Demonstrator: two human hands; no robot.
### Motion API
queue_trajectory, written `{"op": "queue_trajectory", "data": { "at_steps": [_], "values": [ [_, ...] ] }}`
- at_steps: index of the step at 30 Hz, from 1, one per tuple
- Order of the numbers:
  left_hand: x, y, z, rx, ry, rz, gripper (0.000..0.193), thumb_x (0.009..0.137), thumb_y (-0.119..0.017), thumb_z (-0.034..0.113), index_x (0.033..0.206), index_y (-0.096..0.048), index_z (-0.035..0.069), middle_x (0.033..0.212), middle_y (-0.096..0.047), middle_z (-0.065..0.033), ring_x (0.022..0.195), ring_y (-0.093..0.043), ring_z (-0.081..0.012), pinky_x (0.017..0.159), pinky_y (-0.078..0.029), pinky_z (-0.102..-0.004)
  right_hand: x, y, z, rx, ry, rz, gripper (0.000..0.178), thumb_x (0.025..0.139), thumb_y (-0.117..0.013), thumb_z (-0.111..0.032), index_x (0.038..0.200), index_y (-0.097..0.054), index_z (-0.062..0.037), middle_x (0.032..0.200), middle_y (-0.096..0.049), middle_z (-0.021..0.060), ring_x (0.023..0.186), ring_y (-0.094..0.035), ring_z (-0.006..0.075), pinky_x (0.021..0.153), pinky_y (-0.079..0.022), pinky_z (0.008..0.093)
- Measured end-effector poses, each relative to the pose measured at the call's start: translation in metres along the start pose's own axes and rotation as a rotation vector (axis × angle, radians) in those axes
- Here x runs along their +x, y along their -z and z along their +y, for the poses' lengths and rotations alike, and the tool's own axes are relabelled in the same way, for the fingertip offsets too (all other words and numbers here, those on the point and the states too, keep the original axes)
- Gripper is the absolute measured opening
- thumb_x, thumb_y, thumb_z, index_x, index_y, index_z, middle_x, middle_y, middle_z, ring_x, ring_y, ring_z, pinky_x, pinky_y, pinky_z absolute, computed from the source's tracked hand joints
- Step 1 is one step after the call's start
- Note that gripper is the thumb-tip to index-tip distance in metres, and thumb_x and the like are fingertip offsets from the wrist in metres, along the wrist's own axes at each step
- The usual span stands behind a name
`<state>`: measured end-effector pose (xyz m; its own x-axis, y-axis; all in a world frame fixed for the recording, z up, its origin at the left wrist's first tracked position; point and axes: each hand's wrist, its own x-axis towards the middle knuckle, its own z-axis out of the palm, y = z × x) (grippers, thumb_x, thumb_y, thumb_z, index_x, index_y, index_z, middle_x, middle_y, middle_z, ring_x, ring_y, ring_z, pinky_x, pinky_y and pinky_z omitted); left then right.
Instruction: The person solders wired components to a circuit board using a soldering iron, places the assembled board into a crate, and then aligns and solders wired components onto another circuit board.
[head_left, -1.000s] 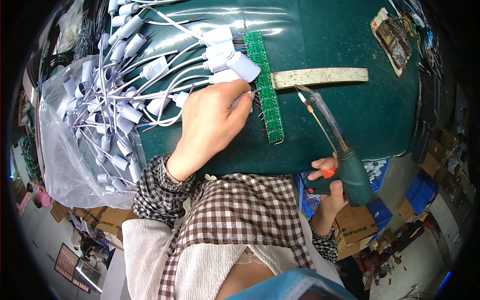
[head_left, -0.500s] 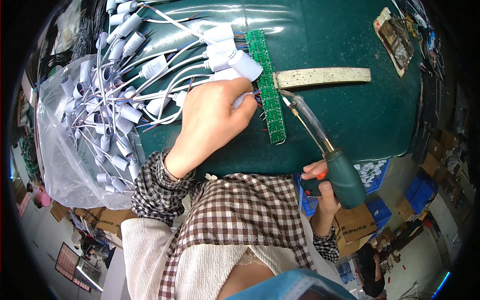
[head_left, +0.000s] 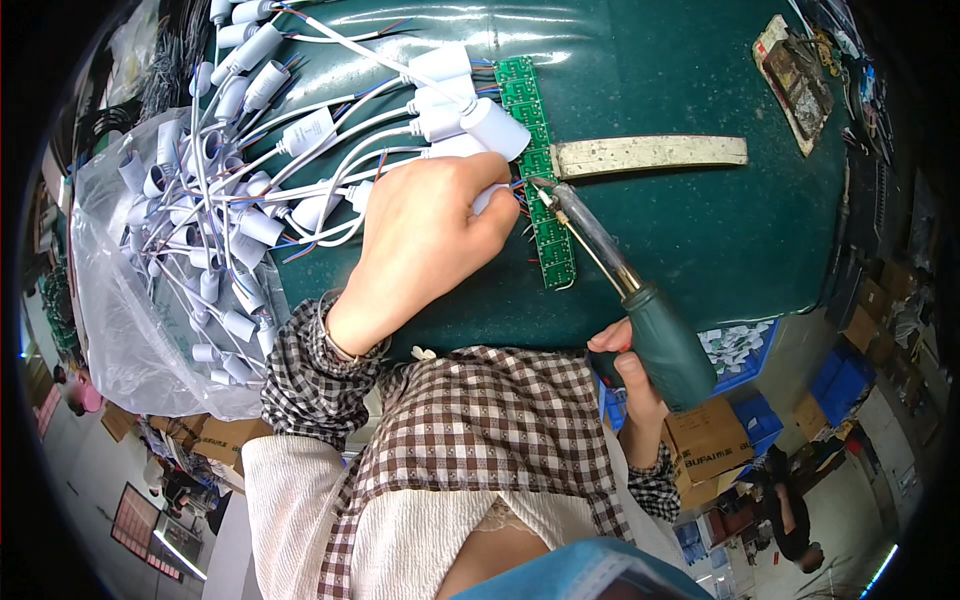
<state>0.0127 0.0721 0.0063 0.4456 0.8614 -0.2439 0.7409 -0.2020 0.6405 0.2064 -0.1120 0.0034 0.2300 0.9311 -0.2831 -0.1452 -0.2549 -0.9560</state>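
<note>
My left hand (head_left: 425, 225) is closed in a pinch around a white lamp socket (head_left: 484, 199), mostly hidden by the fingers. From it, thin red and blue wires (head_left: 519, 190) reach the left edge of a narrow strip of green circuit boards (head_left: 553, 240). My right hand (head_left: 635, 375) grips a green soldering gun (head_left: 668, 345) by its handle. The gun's tip (head_left: 541, 188) is at the strip, close to those wires; whether it touches cannot be made out. Several other white sockets (head_left: 495, 130) lie along the strip's upper left, some with wires running to it.
A pale curved bar (head_left: 650, 156) lies to the right of the strip on the green tabletop (head_left: 640, 80). Many white sockets with cables are heaped at left, partly on a clear plastic bag (head_left: 125, 330). A dirty block on a tray (head_left: 795, 85) sits at the far right.
The soldering gun has moved left and slightly up, bringing its tip from beside the strip onto the wire area. My left hand has hardly moved.
</note>
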Motion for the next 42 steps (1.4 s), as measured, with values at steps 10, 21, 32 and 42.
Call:
{"op": "queue_trajectory", "data": {
  "at_steps": [10,21,32,42],
  "values": [
    [0.000,0.002,0.000,-0.001,-0.002,-0.009,0.015,0.077,-0.058,0.017,0.083,-0.067,0.007,0.066,-0.061,-0.0150,0.061,-0.061,-0.0321,0.057,-0.047,-0.0387,0.000,-0.002,0.002,0.013,-0.019,0.010,0.036,0.077,-0.076,-0.002,0.106,-0.057,0.0081,0.082,-0.066,0.0130,0.075,-0.067,0.0209,0.072,-0.057,0.0342],
    [-0.002,0.002,0.000,0.012,-0.007,-0.003,0.016,0.077,-0.058,0.017,0.085,-0.068,0.007,0.066,-0.061,-0.0150,0.062,-0.062,-0.0314,0.057,-0.047,-0.0388,0.004,-0.007,-0.014,0.100,-0.083,0.009,0.037,0.083,-0.073,-0.013,0.112,-0.058,0.0046,0.100,-0.064,0.0160,0.097,-0.065,0.0265,0.075,-0.058,0.0362],
    [0.001,0.003,0.001,0.016,-0.022,-0.001,0.018,0.079,-0.056,0.021,0.078,-0.067,0.006,0.064,-0.061,-0.0170,0.064,-0.062,-0.0354,0.060,-0.048,-0.0451,-0.001,-0.006,-0.016,0.173,-0.123,-0.025,0.026,0.087,-0.067,-0.014,0.105,-0.060,0.0036,0.100,-0.061,0.0143,0.095,-0.062,0.0239,0.080,-0.057,0.0364],
    [0.001,0.009,0.002,-0.005,0.004,-0.060,0.020,0.077,-0.058,0.020,0.086,-0.068,0.006,0.070,-0.064,-0.0163,0.066,-0.064,-0.0334,0.062,-0.049,-0.0406,-0.001,-0.009,-0.019,0.192,-0.162,-0.008,0.011,0.086,-0.064,-0.004,0.094,-0.061,0.0037,0.091,-0.062,0.0125,0.089,-0.062,0.0213,0.083,-0.053,0.0362]
  ]
}}
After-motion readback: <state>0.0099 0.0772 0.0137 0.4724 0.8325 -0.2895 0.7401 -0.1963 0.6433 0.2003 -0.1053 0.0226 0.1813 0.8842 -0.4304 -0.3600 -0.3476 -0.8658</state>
